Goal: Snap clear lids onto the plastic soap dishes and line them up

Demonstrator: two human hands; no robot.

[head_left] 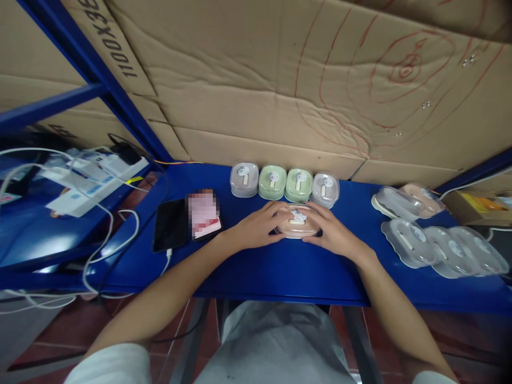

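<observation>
A pink lidded container (297, 223) lies on the blue shelf table (280, 272) in front of me. My left hand (256, 226) grips its left side with curled fingers. My right hand (331, 232) wraps round its right side. Just behind it stands a row of several closed containers: a grey one (244, 179), two green ones (272, 182) (298, 185) and a pale lilac one (325, 189).
Clear lids and trays (436, 248) lie piled at the right, with a peach container (420, 194) behind. A black phone (170, 224) on a white cable and a small packet (203, 214) lie at the left. Power strips and cables (92, 176) sit far left. Cardboard (304, 90) lines the back.
</observation>
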